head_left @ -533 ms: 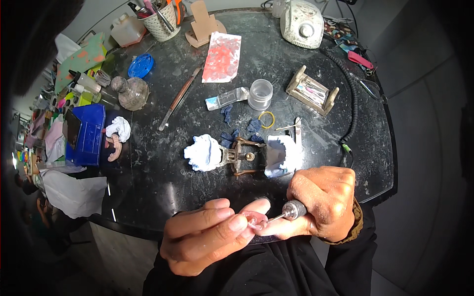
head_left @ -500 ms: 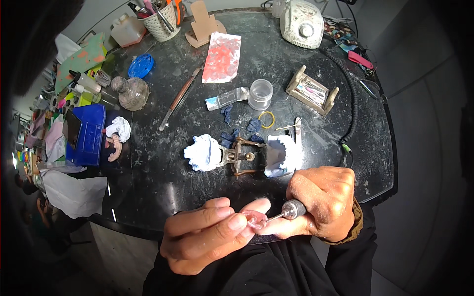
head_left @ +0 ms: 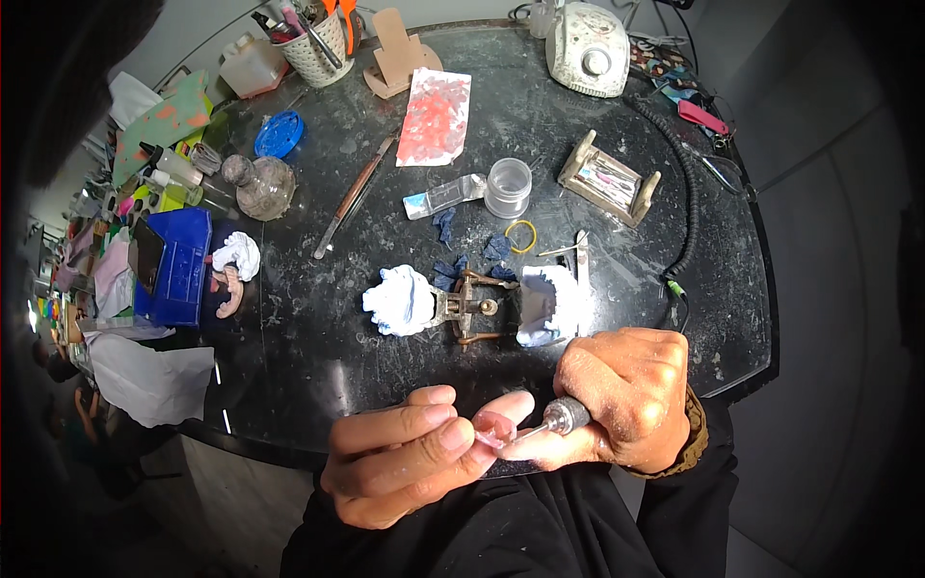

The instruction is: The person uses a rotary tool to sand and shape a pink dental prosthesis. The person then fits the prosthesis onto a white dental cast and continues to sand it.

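A: Where is the small pink piece (head_left: 493,430) held?

B: It is pinched between the thumb and fingertips of the left hand (head_left: 409,462), low in the view at about 6 o'clock, just off the near edge of the dark round table (head_left: 318,366). The fingers are closed around it; only a small pink part is seen past them.

A: And the right hand (head_left: 626,400)?

B: It is clenched around a rotary handpiece (head_left: 562,417), whose metal nose is shown pointing toward 9 o'clock, with a thin bit meeting the pink piece. Contact appears to be made, though the exact touching point is too small to be told.

A: Which way does the piece lie from the right fingers?

B: It lies at 9 o'clock from them, just beside the tool's tip. The tool's long axis runs roughly 3 to 9 o'clock, tipped slightly down at the left end. The left hand is nearer, the piece being held in it.

A: What is set out beyond the hands?

B: At 12 o'clock from them a metal hinged frame (head_left: 472,306) is laid between two white plaster casts (head_left: 400,301), with a clear jar (head_left: 508,186) and a yellow ring (head_left: 521,236) farther on. A coiled black cord (head_left: 686,193) is run along the 2 o'clock side to a white control box (head_left: 588,48).
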A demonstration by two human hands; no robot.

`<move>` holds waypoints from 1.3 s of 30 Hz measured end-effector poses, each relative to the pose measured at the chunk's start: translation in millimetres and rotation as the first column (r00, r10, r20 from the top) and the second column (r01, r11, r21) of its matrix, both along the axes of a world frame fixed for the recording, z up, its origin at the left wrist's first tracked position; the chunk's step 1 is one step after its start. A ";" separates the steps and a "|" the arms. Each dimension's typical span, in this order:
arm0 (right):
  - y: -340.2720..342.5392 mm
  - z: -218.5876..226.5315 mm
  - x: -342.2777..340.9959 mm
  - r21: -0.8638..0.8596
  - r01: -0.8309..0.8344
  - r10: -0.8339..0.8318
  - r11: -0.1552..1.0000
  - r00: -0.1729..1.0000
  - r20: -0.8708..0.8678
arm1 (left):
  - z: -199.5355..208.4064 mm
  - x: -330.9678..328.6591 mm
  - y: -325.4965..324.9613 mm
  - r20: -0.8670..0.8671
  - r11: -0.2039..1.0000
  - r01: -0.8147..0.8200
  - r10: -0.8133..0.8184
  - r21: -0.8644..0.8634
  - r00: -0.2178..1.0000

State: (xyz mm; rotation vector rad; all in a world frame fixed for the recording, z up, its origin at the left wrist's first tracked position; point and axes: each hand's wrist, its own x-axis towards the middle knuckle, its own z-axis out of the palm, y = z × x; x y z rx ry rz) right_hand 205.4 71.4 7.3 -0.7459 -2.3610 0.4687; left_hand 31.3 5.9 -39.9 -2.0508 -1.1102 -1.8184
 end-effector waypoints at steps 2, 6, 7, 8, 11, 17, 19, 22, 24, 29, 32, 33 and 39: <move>-1.2 -0.4 -0.2 -0.032 0.017 -0.017 0.999 1.000 0.009 | 1.3 -0.1 -0.9 0.003 1.000 0.003 -0.003 -0.012 1.000; -0.7 -1.4 0.0 0.004 0.004 -0.004 1.000 1.000 -0.001 | 2.2 2.3 1.7 0.025 1.000 0.023 -0.023 0.001 0.999; -0.2 -2.1 -0.1 0.004 0.004 -0.004 1.000 1.000 -0.001 | 0.9 2.9 2.6 0.038 1.000 0.026 -0.026 0.013 0.999; 0.2 -2.8 -0.3 0.027 0.016 -0.016 1.000 1.000 -0.003 | 1.2 2.7 2.3 0.038 1.000 0.025 -0.026 0.013 0.999; -1.7 -2.9 -0.2 0.046 0.051 -0.051 0.998 0.999 0.003 | 3.3 2.4 0.0 0.037 0.999 0.028 -0.027 -0.036 0.999; 5.5 2.6 0.5 0.030 -0.044 0.047 0.999 0.995 -0.092 | 5.5 -1.0 2.7 -0.078 0.998 -0.056 0.058 0.033 0.995; 8.0 4.0 -1.0 -0.016 -0.140 0.130 0.990 0.954 -0.270 | 1.5 0.8 5.5 -0.072 0.992 -0.060 0.069 0.114 0.995; 13.0 -0.4 7.9 0.115 -0.301 0.317 0.947 0.933 -0.168 | 4.1 0.9 5.9 -0.089 0.991 -0.054 0.066 0.125 0.994; 11.2 4.1 4.8 0.078 -0.309 0.319 0.948 0.930 -0.184 | 5.0 2.1 5.7 -0.097 0.990 -0.047 0.060 0.131 0.993; 9.8 -5.5 5.1 0.251 -0.234 0.298 0.939 0.919 -0.259 | 6.4 1.8 4.7 0.168 0.974 0.193 -0.171 -0.122 0.971; 11.6 -9.9 1.8 0.353 -0.193 0.321 0.915 0.878 -0.354 | 20.2 14.8 7.5 0.782 0.774 0.626 -0.329 -0.098 0.529; 12.0 -10.5 1.8 0.361 -0.179 0.311 0.915 0.884 -0.348 | 24.5 11.1 2.7 0.912 0.591 0.805 -0.296 -0.058 0.283; 9.5 -7.1 3.6 0.301 -0.184 0.279 0.936 0.908 -0.313 | 4.1 -2.1 6.3 0.778 0.626 0.774 -0.437 -0.096 0.451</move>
